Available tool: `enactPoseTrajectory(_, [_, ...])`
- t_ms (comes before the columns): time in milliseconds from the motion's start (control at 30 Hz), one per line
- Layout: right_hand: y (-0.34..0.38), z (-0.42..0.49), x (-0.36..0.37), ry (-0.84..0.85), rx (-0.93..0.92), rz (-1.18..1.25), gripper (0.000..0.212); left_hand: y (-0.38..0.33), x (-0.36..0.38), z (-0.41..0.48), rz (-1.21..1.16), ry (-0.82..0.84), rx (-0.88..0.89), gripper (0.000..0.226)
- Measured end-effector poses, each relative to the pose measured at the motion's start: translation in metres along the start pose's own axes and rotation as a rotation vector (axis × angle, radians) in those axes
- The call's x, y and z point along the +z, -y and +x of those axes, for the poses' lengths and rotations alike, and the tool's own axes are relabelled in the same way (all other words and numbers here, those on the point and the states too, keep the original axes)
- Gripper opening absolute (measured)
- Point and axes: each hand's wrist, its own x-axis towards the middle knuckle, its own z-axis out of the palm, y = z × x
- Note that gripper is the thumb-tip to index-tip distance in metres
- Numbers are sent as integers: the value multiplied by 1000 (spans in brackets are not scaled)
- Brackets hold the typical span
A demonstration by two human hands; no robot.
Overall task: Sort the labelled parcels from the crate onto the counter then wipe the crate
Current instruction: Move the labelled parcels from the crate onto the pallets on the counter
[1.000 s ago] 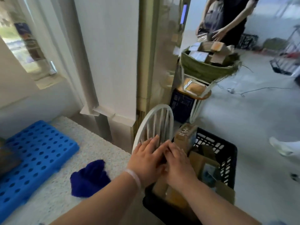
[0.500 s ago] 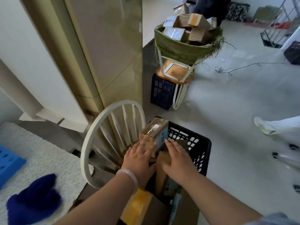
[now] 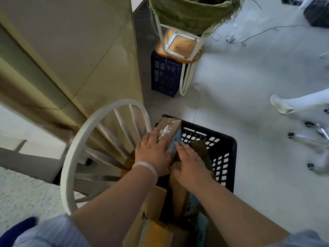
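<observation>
Two flat palms, left hand (image 3: 153, 154) and right hand (image 3: 191, 163), sandwich a box (image 3: 169, 129), fingers straight and together, over the crate (image 3: 226, 148) lower-centre.

Both bare forearms reach forward and down and draw together, so the two hands lie side by side, well out from the body. The left hand (image 3: 154, 154) shows its back, with the fingers nearly straight, close together and pointing away. The right hand (image 3: 191, 165) lies a little nearer the body, back up, its fingers straight and slightly spread, with their tips angled toward the left hand
</observation>
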Motion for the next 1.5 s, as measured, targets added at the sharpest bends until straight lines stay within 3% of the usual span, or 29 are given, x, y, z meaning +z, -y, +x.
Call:
enactPoseTrajectory(133, [-5, 1, 5, 17, 66, 8, 75, 5, 13, 16, 26, 54, 29, 65])
enactPoseTrajectory(400, [-5, -7, 13, -21, 97, 125, 79, 26, 15, 15, -175, -77, 28, 54])
enactPoseTrajectory(467, [-4, -11, 7, -48, 98, 201, 78, 34, 10, 4, -316, -169, 23, 56])
enactPoseTrajectory(567, [-2, -17, -2, -96, 119, 334, 78, 34, -5, -19, -732, -314, -80, 49])
enactPoseTrajectory(667, [4, -24, -13, -141, 125, 527, 77, 19, -19, -45, -1080, -337, -120, 52])
enactPoseTrajectory(833, [9, -43, -34, -149, 132, 808, 82, -8, -20, -73, -1155, -341, -90, 57])
enactPoseTrajectory(1067, [-11, -76, -54, -195, 87, 682, 89, -39, -33, -94, -1181, -232, -217, 84])
enactPoseTrajectory(1367, [-32, -102, -87, -280, 76, 820, 81, -67, -49, -121, -1422, -129, -174, 64])
enactPoseTrajectory(1500, [-39, -105, -98, -263, 127, 990, 73, -70, -56, -127, -1394, -77, -131, 65])
